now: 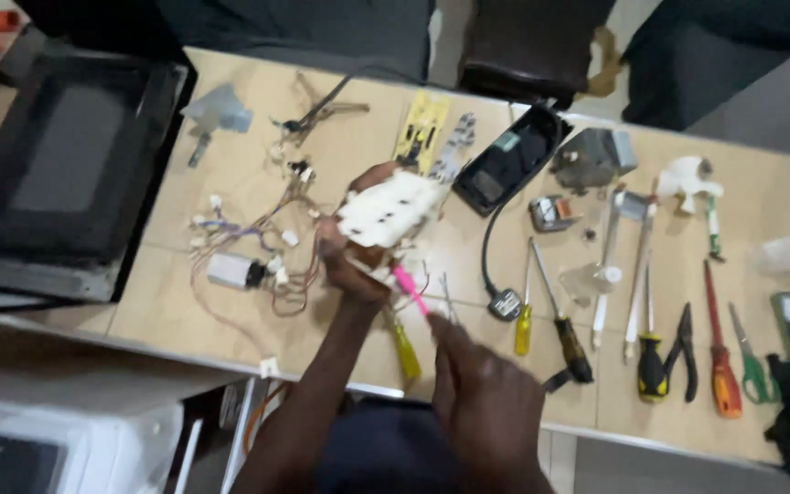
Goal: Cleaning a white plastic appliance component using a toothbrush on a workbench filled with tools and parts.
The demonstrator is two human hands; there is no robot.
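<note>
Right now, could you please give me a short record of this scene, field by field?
Surface: tiled floor
Left hand: holds up a white part with holes
Right hand: holds a pink-handled tool angled toward the white part
Below the hands: yellow screwdriver
Left: wire bundle, dark oven door
Right: row of screwdrivers, pliers, green scissors
Middle: black box with cable

I see a white switch block (386, 210), a pink-handled tool (409, 288), yellow-handled screwdrivers (523, 329) (one black-and-yellow (651, 366)), an orange-red screwdriver (722, 380), green scissors (752, 370), and beige tiles (176, 302).
</note>
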